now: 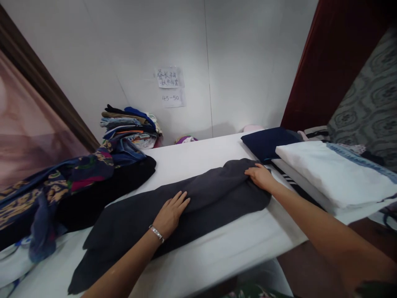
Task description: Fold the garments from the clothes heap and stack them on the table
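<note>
A dark grey garment (211,194) lies in a long folded strip across the white table, running from lower left to upper right. Spread fingers of my left hand (170,213) rest flat on its middle; a metal bracelet circles that wrist. Near the strip's right end, my right hand (260,176) lies on the cloth with its fingers stretched to the left. I see no cloth gripped in either hand. Soft creases run between the two hands.
Patterned and black clothes (102,182) are heaped at the left. Behind them rises a stack of folded clothes (130,128). On the right lie a white folded cloth (328,174) and a navy one (273,142). Paper notes (170,87) hang on the wall behind the table (198,151).
</note>
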Available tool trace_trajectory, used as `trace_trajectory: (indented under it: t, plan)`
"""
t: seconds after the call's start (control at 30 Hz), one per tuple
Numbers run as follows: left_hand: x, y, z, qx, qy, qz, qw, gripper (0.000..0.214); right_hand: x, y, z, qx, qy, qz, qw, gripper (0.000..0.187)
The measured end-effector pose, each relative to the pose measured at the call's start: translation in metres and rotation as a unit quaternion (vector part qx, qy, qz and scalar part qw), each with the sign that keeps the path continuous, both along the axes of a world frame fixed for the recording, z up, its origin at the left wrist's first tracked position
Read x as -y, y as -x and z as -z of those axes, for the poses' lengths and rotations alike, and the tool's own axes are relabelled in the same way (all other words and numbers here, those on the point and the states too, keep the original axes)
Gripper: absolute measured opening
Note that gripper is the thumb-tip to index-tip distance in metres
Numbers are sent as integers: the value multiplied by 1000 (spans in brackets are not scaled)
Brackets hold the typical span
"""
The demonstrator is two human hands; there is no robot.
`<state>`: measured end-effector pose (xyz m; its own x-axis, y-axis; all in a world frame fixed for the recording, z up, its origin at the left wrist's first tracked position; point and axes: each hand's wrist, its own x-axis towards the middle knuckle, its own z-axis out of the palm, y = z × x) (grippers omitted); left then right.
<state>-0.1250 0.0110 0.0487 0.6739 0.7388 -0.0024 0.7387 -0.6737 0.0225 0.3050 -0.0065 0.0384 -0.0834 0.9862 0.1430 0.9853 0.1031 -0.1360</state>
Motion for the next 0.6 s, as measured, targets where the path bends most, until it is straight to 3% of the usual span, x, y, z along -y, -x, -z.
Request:
trace_trajectory:
  t: [0.1,0.23,0.33,0.43,0.6]
  plan:
    - [4,1,3,-7,-9,-4,1000,79,17,1,6,-2,22,1,1000,40]
    - [7,-2,5,-18,3,-2,1000,80,17,8,-10,-12,66,36,997,38]
    - [6,-3,6,-19,10,0,1000,82,-2,11,-30,-23,84,95,992,31]
    - [7,-4,5,-31,6,0,999,83,-30,11,-42,-27,56,135,989,34]
    - [8,-4,5,-39,2,1,999,83,-71,1,-35,-31,49,213,975,51]
